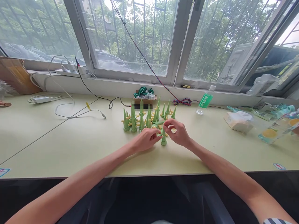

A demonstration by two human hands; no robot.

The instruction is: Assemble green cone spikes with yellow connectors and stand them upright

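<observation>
A light green cone point(163, 140) with a round base stands upright on the table, close in front of me. My right hand point(177, 132) pinches near its top, thumb and forefinger together, and partly hides the tip. From the other side my left hand point(147, 139) reaches in with curled fingers, its fingertips closed at the cone's side. Whatever small part may lie between the fingers is too small to make out. Just beyond my hands stands a cluster of similar green cones point(133, 123), several with yellow pegs sticking out sideways.
Behind the cones sits a small open box point(146, 101) with green and silvery wrapping. A water bottle point(206, 100) and a tissue pack point(238, 121) stand to the right, near a clear bag point(274, 132). Cables point(77, 115) trail across the left; a cardboard box point(20, 75) is at far left.
</observation>
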